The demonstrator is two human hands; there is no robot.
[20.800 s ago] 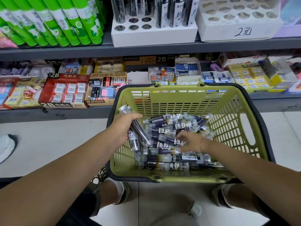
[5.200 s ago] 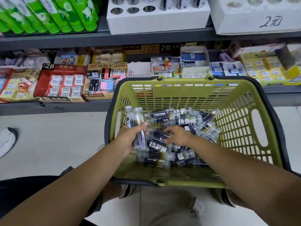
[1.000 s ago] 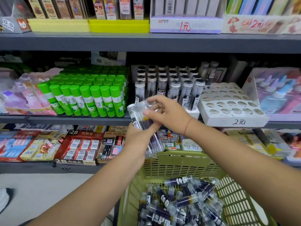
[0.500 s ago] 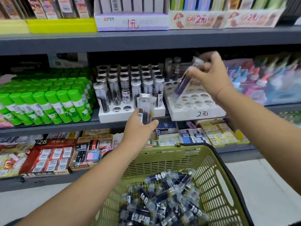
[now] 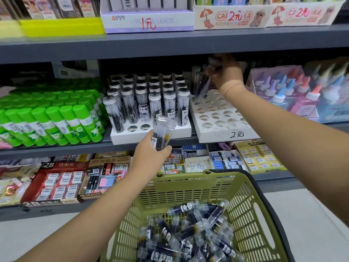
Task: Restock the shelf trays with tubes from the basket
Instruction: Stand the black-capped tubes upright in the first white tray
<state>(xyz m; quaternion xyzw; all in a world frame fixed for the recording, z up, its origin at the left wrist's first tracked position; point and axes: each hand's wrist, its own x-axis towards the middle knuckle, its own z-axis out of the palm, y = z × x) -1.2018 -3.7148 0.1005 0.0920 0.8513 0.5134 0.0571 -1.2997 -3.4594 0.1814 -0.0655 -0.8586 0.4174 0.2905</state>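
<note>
The left hand [image 5: 151, 156] is curled round a few clear tubes [image 5: 162, 132], caps up and dark refills inside, held just in front of the left tray [image 5: 132, 137]. That white tray is packed with upright silver-capped tubes whose labels carry Chinese characters and a "12"; two holes in its front row stand open. The right hand [image 5: 228, 74] reaches further in and pinches a single tube [image 5: 204, 86], blurred and tilted, its lower end at the back holes of the right tray [image 5: 211, 133]; this tray is almost all open holes and has "2元" handwritten on its front. Below, the green basket [image 5: 179, 193] holds a heap of loose tubes [image 5: 188, 235] lying crosswise. Left of the trays stand green glue sticks [image 5: 62, 125]. On the shelf above, a white box [image 5: 149, 23] reads "PENCIL LEADS", with "1元" in red over it, beside cartoon boxes [image 5: 232, 17] marked "2元". On the lower shelf lie a red box [image 5: 56, 178] printed "2B" and another box [image 5: 105, 176] reading "4B ERASER".
</note>
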